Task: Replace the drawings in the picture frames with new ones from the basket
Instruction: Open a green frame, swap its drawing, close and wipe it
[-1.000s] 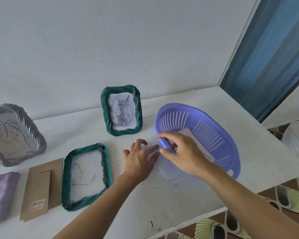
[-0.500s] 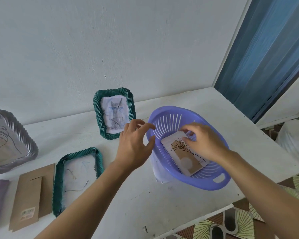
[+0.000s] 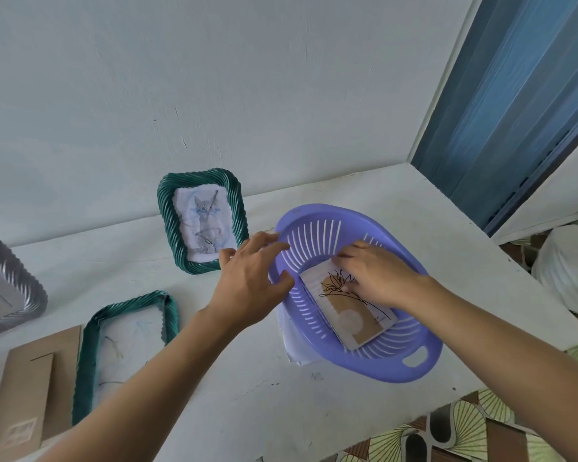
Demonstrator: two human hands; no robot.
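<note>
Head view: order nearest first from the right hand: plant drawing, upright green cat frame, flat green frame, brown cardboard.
1. Plant drawing, under right hand
2. Upright green cat frame, back left
3. Flat green frame, left
4. Brown cardboard, far left

A basket (image 3: 377,368) sits on the surface (image 3: 247,401) right of centre, with a drawing (image 3: 351,316) lying inside it and a sheet of paper (image 3: 289,343) partly under its left side. Behind and to its left, a picture frame (image 3: 203,225) stands against the wall (image 3: 214,95). A second frame (image 3: 127,348) lies flat at the lower left, a cardboard backing (image 3: 24,388) just left of it. A third frame (image 3: 4,281) is cut off by the left edge.
</note>
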